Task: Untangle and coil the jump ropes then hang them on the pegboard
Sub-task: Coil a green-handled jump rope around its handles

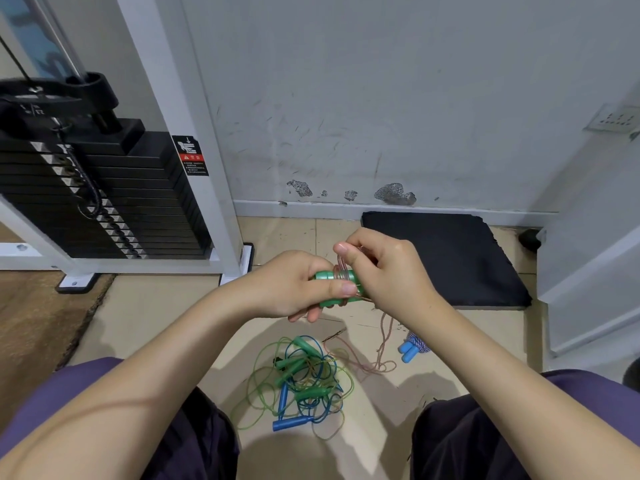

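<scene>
Gripping a pair of green handles (337,287), L hand (294,285) has its fingers curled round them w/ the thumb lying along the top; handles lie side by side, roughly level, held above the floor. R hand (384,268) is up against the same bundle from the other side, thumb and forefinger pinching the pinkish rope (341,268) where it's wound in several turns round the handles. So I've got both hands together, each clamped on part of one rope. From under the R hand the rest of that pinkish rope hangs to the tile floor (149,317) and lies in loose loops just R of the main pile.

Tangled pile (301,379) sits on the floor between my knees: green and blue cords mixed, w/ green handles and blue handles in it; can't tell which cord goes w/ which handle. Separate from that, a blue-handled rope (412,348) w/ braided cord lies already bundled near my R forearm.

Black mat (446,261) lies flat by the wall, beyond the hands. Weight stack (104,199) in its white frame stands at L.
</scene>
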### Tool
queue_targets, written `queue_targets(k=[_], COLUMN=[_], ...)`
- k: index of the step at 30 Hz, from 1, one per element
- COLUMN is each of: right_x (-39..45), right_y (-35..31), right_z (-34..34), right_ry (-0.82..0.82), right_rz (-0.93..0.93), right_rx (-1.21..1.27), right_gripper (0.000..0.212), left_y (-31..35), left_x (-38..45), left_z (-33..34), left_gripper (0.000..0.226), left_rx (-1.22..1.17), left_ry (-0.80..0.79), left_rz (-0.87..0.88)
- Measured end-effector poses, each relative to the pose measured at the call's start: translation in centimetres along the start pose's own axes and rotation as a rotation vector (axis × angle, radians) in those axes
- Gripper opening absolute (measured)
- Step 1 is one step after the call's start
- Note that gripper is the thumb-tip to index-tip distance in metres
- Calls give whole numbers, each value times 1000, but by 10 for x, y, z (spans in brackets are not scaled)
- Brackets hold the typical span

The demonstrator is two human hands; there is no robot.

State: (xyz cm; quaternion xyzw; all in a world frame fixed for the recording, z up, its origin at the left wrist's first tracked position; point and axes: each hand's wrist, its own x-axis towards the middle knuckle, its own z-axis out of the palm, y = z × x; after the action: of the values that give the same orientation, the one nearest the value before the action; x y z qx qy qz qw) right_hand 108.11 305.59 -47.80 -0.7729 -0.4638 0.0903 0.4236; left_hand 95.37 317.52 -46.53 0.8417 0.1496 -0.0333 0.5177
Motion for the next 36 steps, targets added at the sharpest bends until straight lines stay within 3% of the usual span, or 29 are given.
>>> queue_targets(k=[7, 15, 18, 23, 28, 30, 33, 36], right_x=[6, 5, 4, 7, -1, -1, 1, 3], right_y=[7, 3, 2, 8, 6, 5, 1, -4], right_z=[-5, -13, -21, -18, 0, 1, -7, -16], right_ry=[-170, -302, -358, -434, -409, -362, -259, -196], right_rz=[141, 168, 208, 248, 176, 144, 67, -67], right_rx=[224, 280, 427, 668, 453, 391, 321, 198], right_gripper=[7, 21, 30, 41, 7, 14, 25, 21], left_y=[-5, -5, -7, -5, -11, -16, -17, -19], left_x=[-1, 1, 2, 2, 7, 8, 7, 7], left_z=[0, -4, -10, -13, -20, -24, -26, -23], left_gripper=[30, 31, 19, 19, 33, 35, 35, 36], left_rx=[114, 108, 37, -206, -267, -229, -94, 31], left_ry=[28, 59, 115, 285, 538, 593, 563, 430], left_rz=[38, 66, 95, 122, 39, -12, -38, -75])
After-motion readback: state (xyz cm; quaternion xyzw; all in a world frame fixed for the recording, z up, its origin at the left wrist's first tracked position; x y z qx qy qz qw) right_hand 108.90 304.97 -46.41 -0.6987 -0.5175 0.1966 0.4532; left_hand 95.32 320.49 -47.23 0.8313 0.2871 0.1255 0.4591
